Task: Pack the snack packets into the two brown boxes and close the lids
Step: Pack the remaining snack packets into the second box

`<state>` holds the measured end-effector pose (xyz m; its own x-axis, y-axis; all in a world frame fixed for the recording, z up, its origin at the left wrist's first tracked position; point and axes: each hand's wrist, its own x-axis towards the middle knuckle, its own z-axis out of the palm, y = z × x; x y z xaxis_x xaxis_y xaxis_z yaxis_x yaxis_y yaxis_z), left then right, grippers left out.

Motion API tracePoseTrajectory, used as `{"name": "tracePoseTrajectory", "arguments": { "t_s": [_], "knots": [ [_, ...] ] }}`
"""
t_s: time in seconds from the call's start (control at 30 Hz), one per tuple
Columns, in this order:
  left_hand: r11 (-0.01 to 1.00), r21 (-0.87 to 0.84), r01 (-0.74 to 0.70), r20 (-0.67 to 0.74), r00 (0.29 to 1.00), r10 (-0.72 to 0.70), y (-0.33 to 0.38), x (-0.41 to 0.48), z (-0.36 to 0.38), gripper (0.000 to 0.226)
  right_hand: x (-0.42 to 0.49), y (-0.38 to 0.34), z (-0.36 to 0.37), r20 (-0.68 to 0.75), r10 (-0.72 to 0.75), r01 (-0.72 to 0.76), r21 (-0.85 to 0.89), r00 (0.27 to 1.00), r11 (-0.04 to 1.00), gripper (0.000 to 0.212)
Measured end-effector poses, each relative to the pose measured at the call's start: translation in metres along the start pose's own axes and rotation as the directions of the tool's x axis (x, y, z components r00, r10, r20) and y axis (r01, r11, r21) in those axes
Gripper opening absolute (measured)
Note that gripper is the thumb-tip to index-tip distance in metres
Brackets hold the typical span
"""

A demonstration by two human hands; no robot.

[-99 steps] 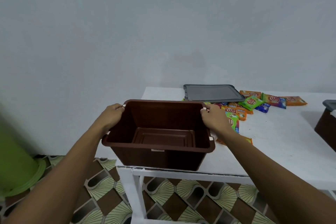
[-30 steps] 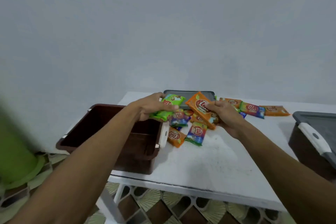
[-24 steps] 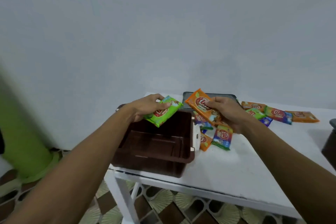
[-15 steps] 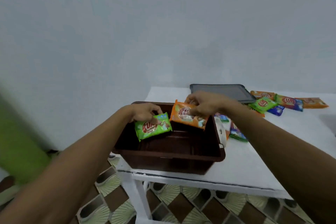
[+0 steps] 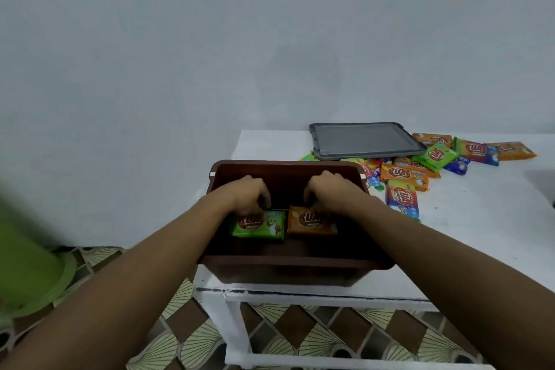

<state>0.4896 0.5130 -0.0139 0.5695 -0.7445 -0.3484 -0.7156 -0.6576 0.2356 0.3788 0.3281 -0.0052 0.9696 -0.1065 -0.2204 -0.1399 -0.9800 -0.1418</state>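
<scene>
In the brown box (image 5: 294, 264), the left hand (image 5: 249, 194) curled its grip on a green packet (image 5: 264, 225), the right hand (image 5: 330, 192), seemingly, on an orange packet (image 5: 310, 224).

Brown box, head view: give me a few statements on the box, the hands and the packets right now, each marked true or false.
1. The left hand and right hand both reach inside the brown box. True.
2. The green packet and orange packet lie side by side in the box, green held by the left hand's fingers, orange by the right's. True.
3. The grey lid lies on the table, behind the box. True.
4. The box is full. False: only those two packets show in it.
5. The table holds nothing more to pack. False: a pile of loose packets lies right of the box, some under the lid's edge.
</scene>
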Motion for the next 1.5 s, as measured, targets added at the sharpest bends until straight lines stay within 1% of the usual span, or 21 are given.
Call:
{"name": "tracePoseTrajectory", "arguments": {
  "t_s": [0.07,0.1,0.2,0.33,0.5,0.57,0.6,0.67,0.7,0.77,0.83,0.9,0.97,1.03,1.07,1.1,1.17,1.2,1.23,1.37,1.5],
  "knots": [
    [1.0,-0.002,-0.011,-0.048,0.999,0.011,-0.001,-0.002,-0.001,0.039,0.001,0.0,0.001,-0.015,-0.03,0.031,0.025,0.999,0.999,0.026],
    [1.0,0.007,-0.026,-0.045,0.999,0.027,-0.001,-0.003,-0.001,0.041,0.002,0.0,0.003,0.011,-0.046,0.046,0.004,0.999,0.999,0.029],
    [0.992,0.108,-0.057,0.022,0.998,0.055,0.005,-0.006,0.002,0.047,0.006,-0.003,0.009,0.1,-0.061,0.07,-0.089,0.993,0.994,0.04],
    [0.971,0.227,-0.069,0.036,0.997,0.063,0.006,-0.005,0.007,0.04,0.009,-0.002,0.01,0.111,-0.051,0.06,-0.082,0.993,0.995,0.033],
    [0.979,0.203,-0.037,-0.027,0.999,0.044,0.005,-0.002,0.006,0.021,0.005,-0.001,0.012,0.065,-0.036,0.043,-0.1,0.997,0.994,0.032],
    [0.988,0.152,-0.014,-0.026,0.999,0.018,0.005,-0.002,0.005,0.019,0.004,-0.001,0.007,0.089,-0.032,0.039,-0.076,0.996,0.996,0.032],
    [0.997,0.079,-0.001,-0.012,1.0,0.002,0.005,-0.003,0.004,0.018,0.003,-0.002,0.003,0.11,-0.032,0.037,-0.042,0.993,0.998,0.032],
    [0.983,-0.184,0.015,0.04,0.999,-0.008,0.005,-0.006,-0.002,0.014,-0.002,-0.003,-0.01,0.139,-0.068,0.06,0.061,0.988,0.996,0.028],
    [0.947,-0.319,0.018,0.051,0.999,-0.002,0.007,-0.008,-0.006,0.014,-0.006,-0.002,-0.018,0.128,-0.102,0.09,0.095,0.987,0.991,0.023],
    [0.871,-0.492,0.002,0.028,1.0,0.014,0.013,-0.012,-0.014,0.015,-0.017,0.004,-0.033,0.04,-0.146,0.14,0.115,0.989,0.983,0.012],
    [0.834,-0.551,-0.032,-0.007,0.999,0.033,0.022,-0.013,-0.021,0.016,-0.029,0.019,-0.046,-0.131,-0.133,0.152,0.151,0.982,0.977,0.003],
    [0.817,-0.572,-0.07,-0.045,0.998,0.053,0.035,-0.011,-0.026,0.017,-0.042,0.045,-0.052,-0.318,-0.049,0.15,0.302,0.947,0.942,0.007],
    [0.773,-0.623,-0.117,-0.094,0.993,0.075,0.052,-0.006,-0.029,0.018,-0.055,0.078,-0.048,-0.465,0.089,0.149,0.45,0.881,0.88,0.011],
    [0.702,-0.689,-0.18,-0.159,0.983,0.096,0.073,0.0,-0.032,0.018,-0.066,0.112,-0.036,-0.51,0.19,0.09,0.475,0.839,0.875,0.014],
    [0.666,-0.715,-0.21,-0.194,0.976,0.1,0.084,0.004,-0.034,0.018,-0.07,0.13,-0.027,-0.479,0.197,0.037,0.437,0.856,0.899,0.017],
    [0.633,-0.738,-0.234,-0.226,0.969,0.095,0.095,0.009,-0.036,0.019,-0.074,0.147,-0.015,-0.407,0.17,-0.011,0.363,0.898,0.932,0.02],
    [0.577,-0.772,-0.268,-0.274,0.958,0.077,0.119,0.018,-0.04,0.022,-0.083,0.176,0.01,-0.189,0.088,-0.053,0.182,0.978,0.982,0.034],
    [0.557,-0.781,-0.281,-0.292,0.954,0.071,0.131,0.023,-0.041,0.023,-0.09,0.189,0.022,-0.094,0.067,-0.057,0.106,0.993,0.993,0.04],
    [0.552,-0.781,-0.291,-0.307,0.949,0.067,0.144,0.029,-0.042,0.024,-0.098,0.201,0.033,-0.046,0.068,-0.065,0.062,0.997,0.996,0.044],
    [0.614,-0.731,-0.297,-0.346,0.937,0.042,0.196,0.052,-0.041,0.023,-0.124,0.246,0.052,-0.09,0.103,-0.095,0.092,0.991,0.991,0.045],
    [0.735,-0.629,-0.252,-0.363,0.932,0.009,0.248,0.084,-0.031,0.023,-0.142,0.288,0.048,-0.084,0.161,-0.145,0.163,0.983,0.976,0.03]
  ]
}}
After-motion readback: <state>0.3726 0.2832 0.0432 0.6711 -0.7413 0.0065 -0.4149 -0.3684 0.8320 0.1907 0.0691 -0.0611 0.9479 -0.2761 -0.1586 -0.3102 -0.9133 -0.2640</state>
